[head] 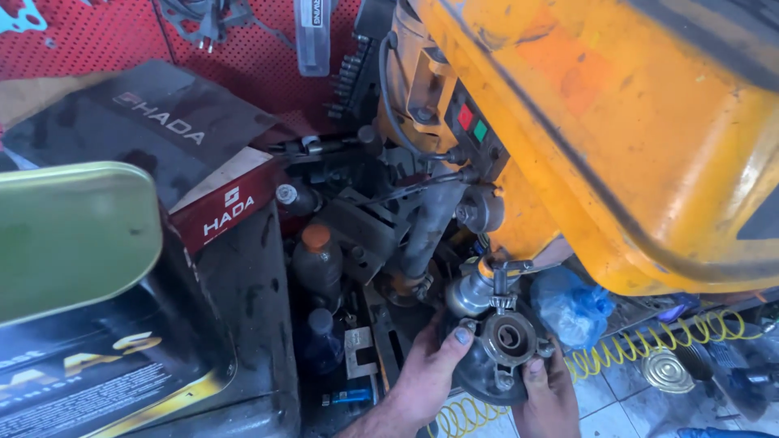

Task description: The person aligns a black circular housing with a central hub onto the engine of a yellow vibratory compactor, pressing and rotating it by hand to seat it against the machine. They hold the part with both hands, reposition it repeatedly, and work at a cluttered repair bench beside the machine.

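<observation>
- Both hands are down at the near edge, under the big yellow drill press [617,138].
- The round metal hub part [507,345] sits between them — right under the chuck [479,288], with a chuck key [503,280] hanging just above it.
- Left hand [426,373]: fingers curled around the part's left rim, thumb pressed on its top edge.
- Right hand [548,397]: clamped on the near-right rim, thumb on top; the other fingers are tucked under, so can't tell how they sit.
- Yellow coiled hose [649,341] runs along the floor to the right, with a blue plastic bag [572,304] just beside the part.
- Dark bottle with an orange cap [316,259] stands off to the left.
</observation>
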